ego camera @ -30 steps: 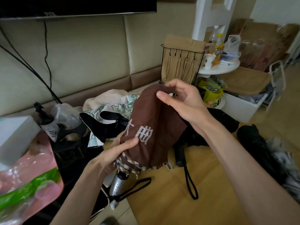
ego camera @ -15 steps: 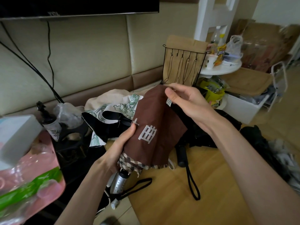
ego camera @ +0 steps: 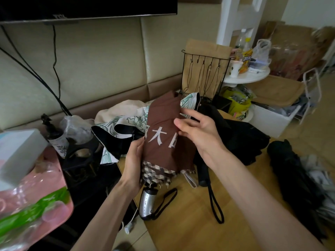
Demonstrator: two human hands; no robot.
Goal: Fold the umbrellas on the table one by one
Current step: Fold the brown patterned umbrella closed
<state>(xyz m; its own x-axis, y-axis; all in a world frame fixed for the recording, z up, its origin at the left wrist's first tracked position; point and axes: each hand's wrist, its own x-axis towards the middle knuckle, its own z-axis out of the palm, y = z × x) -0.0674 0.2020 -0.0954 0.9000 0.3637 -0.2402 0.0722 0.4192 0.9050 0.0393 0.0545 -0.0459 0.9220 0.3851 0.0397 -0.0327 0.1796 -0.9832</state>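
While the brown umbrella (ego camera: 163, 138) is held tilted above the table (ego camera: 181, 229), with its silver handle (ego camera: 147, 201) lowermost, it sits between both hands. The left hand (ego camera: 134, 160) grips the canopy's lower left side, thumb on the front, fingers hidden behind. The right hand (ego camera: 197, 131) pinches a fold of the cloth at the right edge. Behind it, a black umbrella (ego camera: 241, 140) and a floral umbrella (ego camera: 126, 124) lie on the table.

This was a cluttered home living room. A black flat-screen television (ego camera: 87, 6) hung on a cream padded wall (ego camera: 99, 60). Beyond the light wooden table (ego camera: 190, 223)'s far edge, a white round shelf (ego camera: 248, 77) held a yellow snack packet (ego camera: 246, 59) and a patterned white cup (ego camera: 235, 68).
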